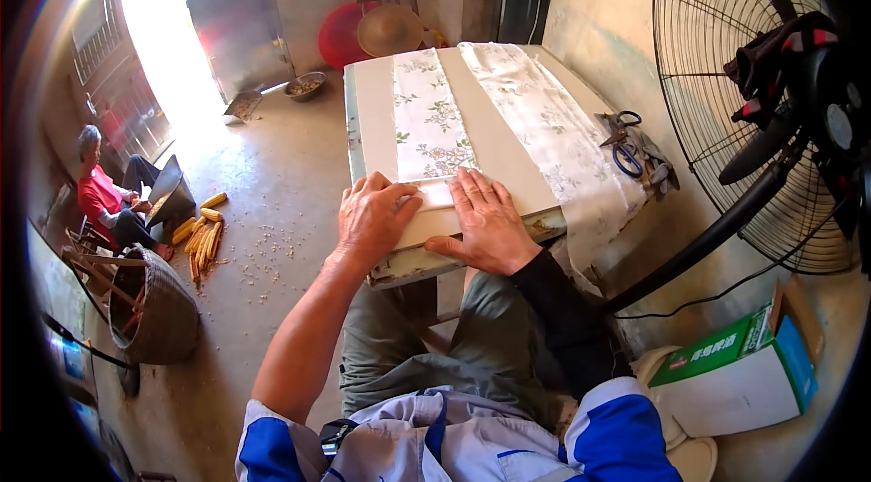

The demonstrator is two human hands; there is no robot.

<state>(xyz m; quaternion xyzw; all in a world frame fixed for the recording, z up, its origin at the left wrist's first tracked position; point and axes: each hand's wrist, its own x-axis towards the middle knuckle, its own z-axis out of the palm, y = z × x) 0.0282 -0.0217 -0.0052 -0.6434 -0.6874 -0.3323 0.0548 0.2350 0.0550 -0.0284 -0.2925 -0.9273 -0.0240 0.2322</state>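
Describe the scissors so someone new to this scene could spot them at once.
Start at the big standing fan on the right. Beside it, the table carries floral cloth; the scissors lie at its right edge, past both hands. Their blue loop handles set them apart from the pale fabric.

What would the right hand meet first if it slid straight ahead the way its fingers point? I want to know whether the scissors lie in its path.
Probably only more cloth: the right hand points up the floral fabric strip on the table. The scissors lie well off to the right, outside that line.
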